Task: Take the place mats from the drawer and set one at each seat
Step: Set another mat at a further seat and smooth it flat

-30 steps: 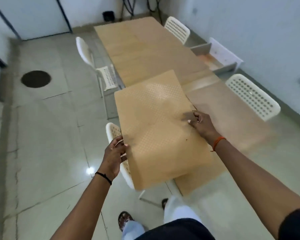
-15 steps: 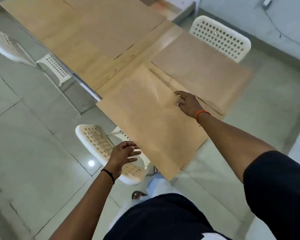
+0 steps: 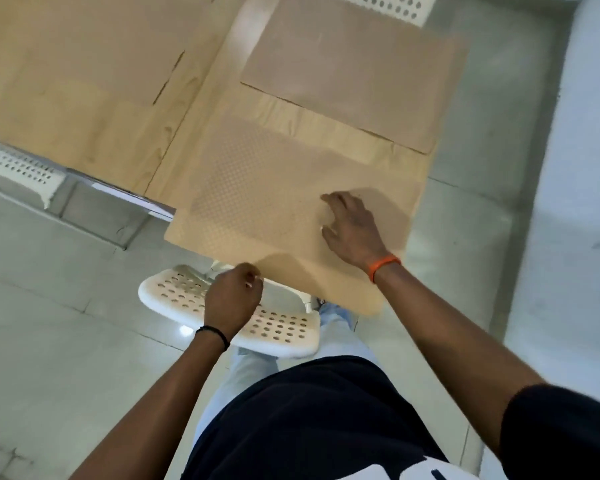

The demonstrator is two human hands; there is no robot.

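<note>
Tan place mat (image 3: 257, 202) lies on the worktop's (image 3: 84, 81) near corner; right hand (image 3: 352, 230) rests flat on it, released, while left hand (image 3: 232, 299) pinches its near edge.

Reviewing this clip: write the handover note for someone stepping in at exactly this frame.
Right hand: flat on the dotted place mat, pressing it to the table.
Left hand: at that mat's near edge, grip unclear.
Done: plain place mat lies at the far seat.
Left: the dotted mat overhangs the table edge above the white chair; slide it on. Other seats out of view.
</note>
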